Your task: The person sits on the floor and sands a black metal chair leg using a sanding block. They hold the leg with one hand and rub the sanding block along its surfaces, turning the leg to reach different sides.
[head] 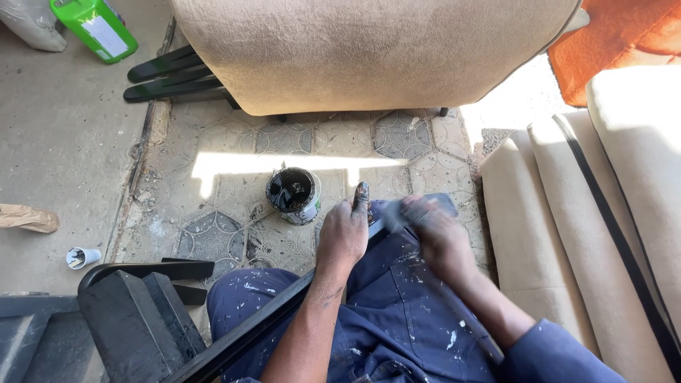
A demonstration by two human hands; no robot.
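Left hand (345, 230) grips the long black slat (255, 330) lying diagonally across the lap; blurred right hand (433, 230) at its far end, fingers unclear

Left hand (345, 230) grips a black bar (248, 337) beside a paint can (294, 195).

Glossy black paint in metal tin (294, 195); matt beige cloth cushion (369, 50)

Right hand (433, 227) motion-blurred; green jug (96, 27) cut off at edge.
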